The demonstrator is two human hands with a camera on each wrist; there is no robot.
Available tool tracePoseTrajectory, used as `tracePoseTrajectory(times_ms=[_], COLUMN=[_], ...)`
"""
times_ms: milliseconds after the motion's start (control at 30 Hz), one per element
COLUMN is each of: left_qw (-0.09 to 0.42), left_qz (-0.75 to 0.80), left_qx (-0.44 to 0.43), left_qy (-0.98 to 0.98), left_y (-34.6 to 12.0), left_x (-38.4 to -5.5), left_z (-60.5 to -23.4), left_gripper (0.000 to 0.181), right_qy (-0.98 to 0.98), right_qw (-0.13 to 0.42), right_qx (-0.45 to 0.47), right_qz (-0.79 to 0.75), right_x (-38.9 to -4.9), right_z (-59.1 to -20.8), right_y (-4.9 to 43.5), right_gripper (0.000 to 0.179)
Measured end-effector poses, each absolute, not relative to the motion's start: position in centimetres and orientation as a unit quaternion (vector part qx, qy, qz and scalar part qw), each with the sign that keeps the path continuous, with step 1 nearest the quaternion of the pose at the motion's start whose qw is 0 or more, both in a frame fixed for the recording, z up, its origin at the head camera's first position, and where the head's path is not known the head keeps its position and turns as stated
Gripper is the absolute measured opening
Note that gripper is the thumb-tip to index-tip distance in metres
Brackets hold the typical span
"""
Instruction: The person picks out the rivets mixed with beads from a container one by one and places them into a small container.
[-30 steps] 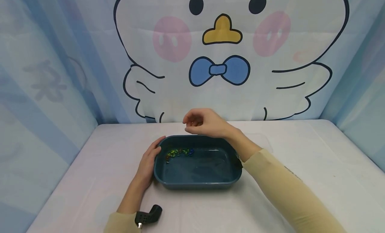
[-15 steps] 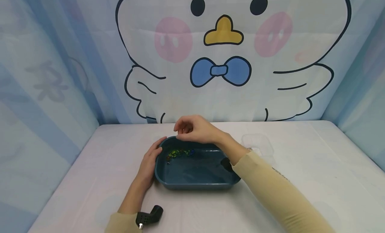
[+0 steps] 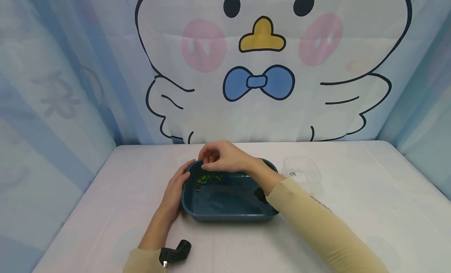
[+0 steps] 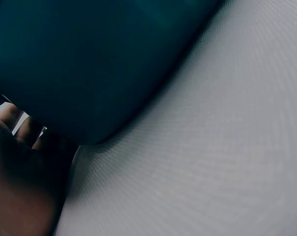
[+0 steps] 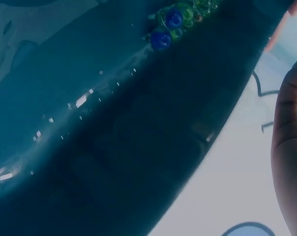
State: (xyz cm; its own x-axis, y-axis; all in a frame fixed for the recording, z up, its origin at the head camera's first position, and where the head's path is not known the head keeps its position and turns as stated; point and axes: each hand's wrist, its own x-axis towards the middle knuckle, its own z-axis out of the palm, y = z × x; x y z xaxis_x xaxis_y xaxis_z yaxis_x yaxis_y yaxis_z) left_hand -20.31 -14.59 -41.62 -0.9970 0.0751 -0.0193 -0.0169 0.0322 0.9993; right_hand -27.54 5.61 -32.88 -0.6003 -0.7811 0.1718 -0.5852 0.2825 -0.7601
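Observation:
A dark blue-green basin sits on the table, with a cluster of small glassy marbles along its far left inside. The right wrist view shows green ones and blue marbles among them. My left hand rests along the basin's left outer side, fingers extended toward the far corner and thumb at the rim. My right hand hovers over the basin's far left rim, above the marbles. Its fingers are loosely bent, thumb apart from the index finger, with nothing visible between them.
A clear plastic box with a few tiny items stands right of the basin's far corner. The white-covered table meets a cartoon-printed curtain at the back. Another black device is strapped at my left wrist.
My right hand has moved left and down, from beyond the far rim to over the marbles. The clear box has come into fuller view. My left hand stays at the basin's side.

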Motion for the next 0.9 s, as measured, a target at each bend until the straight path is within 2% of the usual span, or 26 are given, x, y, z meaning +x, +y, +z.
tracePoseTrajectory(times_ms=[900], left_qw=[0.036], left_qz=[0.696], left_qx=[0.017], left_qy=[0.717], left_y=[-14.7], left_x=[-20.4], left_z=[-41.6], left_gripper=[0.048], right_qy=[0.811], right_qw=[0.169], right_qx=[-0.445], right_qz=[-0.34], right_x=[-27.6], right_z=[-34.1], right_y=[4.3], right_gripper=[0.025])
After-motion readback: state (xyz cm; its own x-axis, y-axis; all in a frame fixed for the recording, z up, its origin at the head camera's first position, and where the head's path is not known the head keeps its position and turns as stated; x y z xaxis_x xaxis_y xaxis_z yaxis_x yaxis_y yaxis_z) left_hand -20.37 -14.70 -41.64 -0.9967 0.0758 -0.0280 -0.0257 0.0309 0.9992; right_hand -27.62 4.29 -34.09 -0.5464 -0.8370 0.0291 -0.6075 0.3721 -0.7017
